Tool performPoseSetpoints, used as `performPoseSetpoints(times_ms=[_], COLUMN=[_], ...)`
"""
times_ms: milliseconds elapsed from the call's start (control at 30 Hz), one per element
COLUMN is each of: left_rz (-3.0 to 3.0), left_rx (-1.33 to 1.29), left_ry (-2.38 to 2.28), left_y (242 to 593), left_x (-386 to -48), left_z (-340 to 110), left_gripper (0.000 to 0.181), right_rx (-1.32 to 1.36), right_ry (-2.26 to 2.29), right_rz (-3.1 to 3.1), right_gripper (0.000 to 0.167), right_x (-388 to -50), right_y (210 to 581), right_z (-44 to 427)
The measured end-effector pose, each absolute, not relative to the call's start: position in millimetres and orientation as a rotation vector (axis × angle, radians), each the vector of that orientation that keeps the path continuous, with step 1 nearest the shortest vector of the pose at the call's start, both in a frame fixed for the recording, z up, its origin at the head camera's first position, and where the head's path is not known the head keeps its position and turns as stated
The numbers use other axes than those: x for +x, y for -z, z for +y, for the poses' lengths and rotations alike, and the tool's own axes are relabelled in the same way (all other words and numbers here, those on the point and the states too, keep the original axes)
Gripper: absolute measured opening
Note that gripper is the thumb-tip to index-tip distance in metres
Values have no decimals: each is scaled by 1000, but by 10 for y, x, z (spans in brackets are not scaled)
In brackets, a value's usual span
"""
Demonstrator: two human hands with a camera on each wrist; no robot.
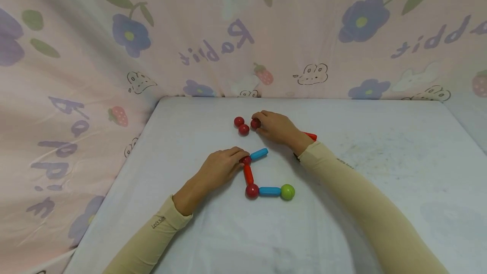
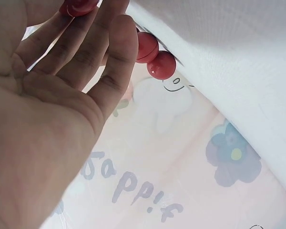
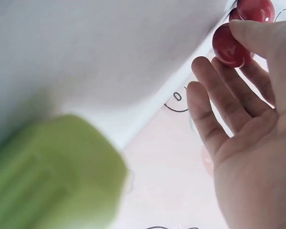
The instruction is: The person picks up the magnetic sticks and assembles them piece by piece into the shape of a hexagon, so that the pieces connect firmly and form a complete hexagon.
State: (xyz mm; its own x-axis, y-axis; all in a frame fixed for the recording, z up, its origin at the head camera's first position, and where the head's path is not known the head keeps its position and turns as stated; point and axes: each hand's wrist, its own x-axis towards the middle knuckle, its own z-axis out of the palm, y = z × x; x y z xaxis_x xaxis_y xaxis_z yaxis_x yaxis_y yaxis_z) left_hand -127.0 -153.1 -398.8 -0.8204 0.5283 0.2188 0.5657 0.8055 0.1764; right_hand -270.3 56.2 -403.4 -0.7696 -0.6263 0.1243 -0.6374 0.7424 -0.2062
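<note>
Red plastic ball (image 1: pixel 255 124), pinched between thumb and fingers of the person's right hand (image 1: pixel 277 127), at the far middle of a white table (image 1: pixel 399 206). From my remote seat I see two more red balls just left of it, a farther ball (image 1: pixel 239 121) and a nearer ball (image 1: pixel 244 129). Closer in, the left hand (image 1: pixel 222 164) pinches a joint ball (image 1: pixel 246 160). From that joint a short blue rod (image 1: pixel 259 154) points right and a red rod (image 1: pixel 248 174) runs nearer, to a corner ball (image 1: pixel 252 191); from there a second blue rod (image 1: pixel 270 191) leads right to a green ball (image 1: pixel 287 192).

I judge that a loose pinch could let the held ball slip and roll into its neighbours; a tug by the left hand could pull a rod off the joint.

My right wrist view shows a blurred green ridged piece (image 3: pixel 62 176) that I cannot find in the head view. Only the head view shows the whole chain, and a spare red rod (image 1: pixel 310 136) partly behind the right wrist.
</note>
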Motion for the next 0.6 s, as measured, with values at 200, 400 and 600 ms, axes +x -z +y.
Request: performPoseSetpoints(times_ms=[200,400,600], left_rz=[-2838,-2844,-2860], left_rx=[-860,-852,-849], left_ry=[359,361,385], left_y=[3990,3960,3942], left_x=[-1267,-1253,-1242], left_z=[-1533,-1532,-1518], left_gripper=[35,34,34], right_rx=[1051,1065,1058], right_ry=[-348,-332,-315], right_rz=[-2909,-2916,-2925], right_gripper=[45,46,46], right_x=[-2662,-2611,-2596], right_y=[4002,3976,3973], right_z=[572,587,602])
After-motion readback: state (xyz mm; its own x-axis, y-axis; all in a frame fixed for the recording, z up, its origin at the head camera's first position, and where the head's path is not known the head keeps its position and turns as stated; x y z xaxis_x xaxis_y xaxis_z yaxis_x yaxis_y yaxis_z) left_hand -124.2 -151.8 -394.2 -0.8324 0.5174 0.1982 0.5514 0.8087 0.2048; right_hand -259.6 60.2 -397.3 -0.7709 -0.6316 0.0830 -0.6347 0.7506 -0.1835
